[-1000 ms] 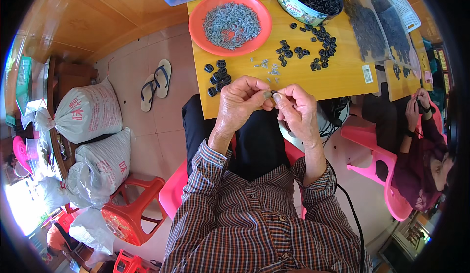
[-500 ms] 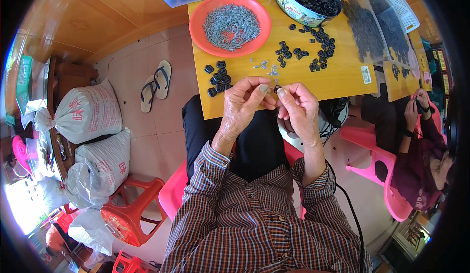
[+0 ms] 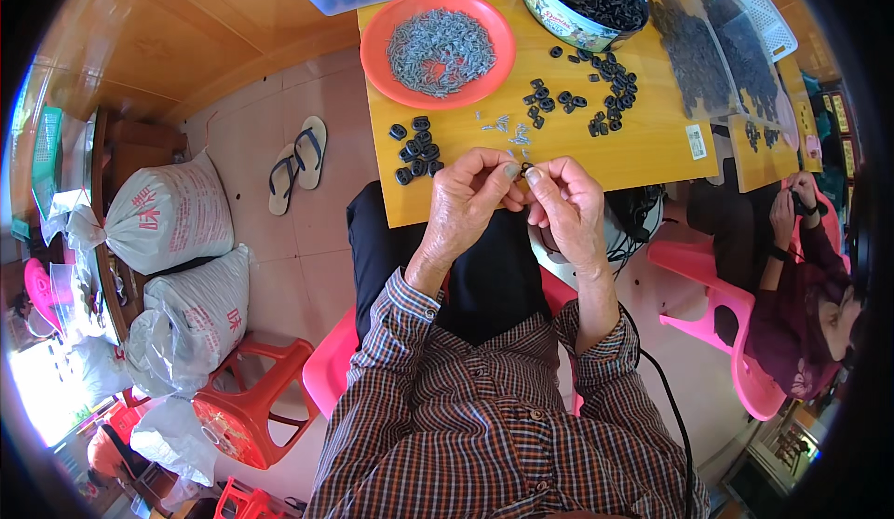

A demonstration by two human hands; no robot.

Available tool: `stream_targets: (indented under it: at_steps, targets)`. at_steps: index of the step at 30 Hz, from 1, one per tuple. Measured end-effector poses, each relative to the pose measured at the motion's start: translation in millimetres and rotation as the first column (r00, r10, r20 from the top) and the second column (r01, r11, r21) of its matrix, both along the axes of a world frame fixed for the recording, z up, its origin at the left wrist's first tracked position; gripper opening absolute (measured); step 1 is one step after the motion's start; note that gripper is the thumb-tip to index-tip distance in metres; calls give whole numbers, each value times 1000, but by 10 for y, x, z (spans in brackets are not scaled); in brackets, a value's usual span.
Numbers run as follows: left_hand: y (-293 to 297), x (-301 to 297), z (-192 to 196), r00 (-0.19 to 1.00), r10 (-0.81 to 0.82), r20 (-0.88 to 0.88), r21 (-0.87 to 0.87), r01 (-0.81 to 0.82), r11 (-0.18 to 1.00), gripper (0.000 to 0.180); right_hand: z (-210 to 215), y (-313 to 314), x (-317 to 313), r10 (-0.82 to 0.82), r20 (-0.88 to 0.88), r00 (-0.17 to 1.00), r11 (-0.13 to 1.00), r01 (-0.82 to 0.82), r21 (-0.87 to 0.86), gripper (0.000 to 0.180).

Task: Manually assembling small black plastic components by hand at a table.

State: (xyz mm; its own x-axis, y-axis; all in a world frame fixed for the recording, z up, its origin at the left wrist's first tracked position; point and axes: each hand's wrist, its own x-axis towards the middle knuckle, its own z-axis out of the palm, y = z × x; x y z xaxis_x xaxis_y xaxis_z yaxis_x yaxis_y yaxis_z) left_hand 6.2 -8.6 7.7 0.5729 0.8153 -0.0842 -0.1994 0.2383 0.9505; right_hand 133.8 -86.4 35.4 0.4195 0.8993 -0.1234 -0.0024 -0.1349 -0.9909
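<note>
The left hand (image 3: pixel 466 198) and right hand (image 3: pixel 563 207) meet at the table (image 3: pixel 652 147) edge, fingertips pinching one small black ring (image 3: pixel 526 167) between them. Loose rings (image 3: pixel 416 148) lie at ten o'clock, an orange plate (image 3: pixel 377 40) of grey pins at eleven, a tin (image 3: pixel 559 12) at one.

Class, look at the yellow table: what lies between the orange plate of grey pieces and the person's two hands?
In the head view, between the orange plate and the hands, a few small grey metal pieces lie scattered on the yellow table.
</note>
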Motion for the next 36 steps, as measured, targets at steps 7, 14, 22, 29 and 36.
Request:
stream_targets:
  at_steps: [7, 14, 22, 29, 36]
  targets:
    - [-19, 37, -45, 1000, 12, 21, 7, -13, 1000, 13, 1, -3, -12, -26, -53, 998, 1000, 26, 10, 13]
    - [-49, 85, -4, 1000, -9, 15, -16, 9, 1000, 11, -9, -5, 5, -18, 25, 1000, 999, 17, 46, 13]
    - [-27, 203, 17, 1000, -12, 21, -67, 13, 998, 15, 4, -8, 89, -87, -27, 996, 996, 88, 33, 14]
    - [281, 547, -5, 925, 225, -306, 579, -7, 815, 14, -4, -8, 220, -290, -111, 951, 956, 293, 11, 16]
    - [488, 971, -40, 745, 427, -512, 803, 239, 546, 11, -20, -17, 251, -322, -91, 943, 944, 327, 51, 15]
